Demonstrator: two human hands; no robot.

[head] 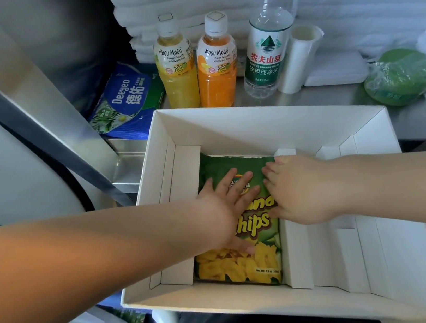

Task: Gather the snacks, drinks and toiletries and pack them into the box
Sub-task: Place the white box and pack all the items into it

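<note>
The box (268,115), white and open-topped, is taken as the landmark. In its middle compartment a green bag of banana chips (241,264) lies flat, between cardboard dividers. The bag is pressed down by the left hand (226,203), laid flat with fingers spread, and by the right hand (298,190), palm down at the bag's right edge; nothing is gripped by either. The step in hand appears to be seating the first snack. Just beyond the box's far wall stand a pineapple drink (177,70), an orange drink (216,67) and a water bottle (264,55) (all upright). A drink would probably be fetched next, which calls for a hand to be lifted out and reached over that wall.
</note>
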